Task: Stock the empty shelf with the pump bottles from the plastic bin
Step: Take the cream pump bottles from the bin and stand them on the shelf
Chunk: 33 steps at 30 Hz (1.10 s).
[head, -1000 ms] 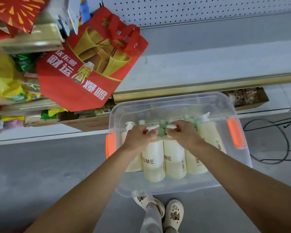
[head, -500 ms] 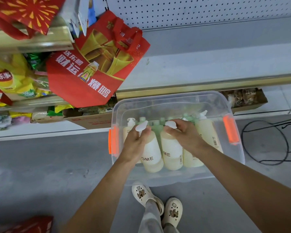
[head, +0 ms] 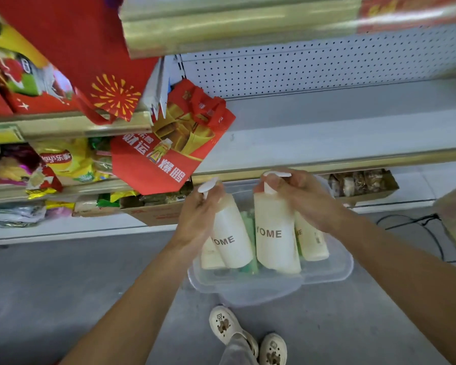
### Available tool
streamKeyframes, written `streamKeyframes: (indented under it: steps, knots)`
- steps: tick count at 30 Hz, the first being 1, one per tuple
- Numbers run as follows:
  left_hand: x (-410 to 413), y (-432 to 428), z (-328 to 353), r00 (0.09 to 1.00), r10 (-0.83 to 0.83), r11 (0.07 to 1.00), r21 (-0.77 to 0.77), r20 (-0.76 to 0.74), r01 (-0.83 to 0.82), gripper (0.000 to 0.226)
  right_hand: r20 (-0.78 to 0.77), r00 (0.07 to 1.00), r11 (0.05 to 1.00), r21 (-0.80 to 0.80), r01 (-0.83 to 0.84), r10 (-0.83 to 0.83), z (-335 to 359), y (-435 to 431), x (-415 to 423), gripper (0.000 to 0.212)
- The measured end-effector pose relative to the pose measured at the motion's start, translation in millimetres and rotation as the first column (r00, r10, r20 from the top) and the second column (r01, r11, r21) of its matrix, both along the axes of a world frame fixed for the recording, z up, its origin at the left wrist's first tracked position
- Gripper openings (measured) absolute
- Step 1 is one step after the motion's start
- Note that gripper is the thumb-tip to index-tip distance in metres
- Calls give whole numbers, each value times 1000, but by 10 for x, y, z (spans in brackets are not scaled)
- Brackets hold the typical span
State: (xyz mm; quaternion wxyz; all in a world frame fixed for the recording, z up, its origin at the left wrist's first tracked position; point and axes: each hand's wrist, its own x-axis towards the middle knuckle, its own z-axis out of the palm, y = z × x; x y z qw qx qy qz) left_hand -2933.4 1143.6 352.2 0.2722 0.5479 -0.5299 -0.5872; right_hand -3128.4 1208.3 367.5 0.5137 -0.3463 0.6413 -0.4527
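The plastic bin sits on the floor at lower centre of the frame, just in front of the shelving. Over it the left hand holds one pump bottle by the neck, and the right hand holds a second pump bottle just right of the first. More bottles stand in the bin behind these two, one at each side. The empty shelf runs across centre right, above the hands, with a pegboard panel behind it. A bag hangs at the shelf's left end, with snack packets further left. A pair of shoes stands at bottom centre, below the bin. A cable lies on the floor near the right edge.
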Motion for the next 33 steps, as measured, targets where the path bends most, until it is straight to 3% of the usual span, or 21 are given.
streamKeyframes:
  steps: [6,18,22,26,33]
  knots:
    - [0,-64,794,998,-56,998,-41,-33,55,41,18,1000,991,-133,24,-22,827,-78,-14,37]
    - [7,-344,1856,989,-131,969,-218,-64,114,22,-134,990,926,-366,-88,41,1985,-236,19,42]
    - [-31,-469,2077,987,-141,959,-257,-77,117,22,-236,971,898,-420,-129,30,2334,-427,-69,42]
    - [-92,-633,2204,987,-148,960,-249,-56,130,39,-271,962,866,-476,-152,20,2650,-720,-186,38]
    - [-213,-822,2362,990,-76,962,-271,-120,41,33,-335,942,816,-545,-191,-3,3065,-1426,-422,29]
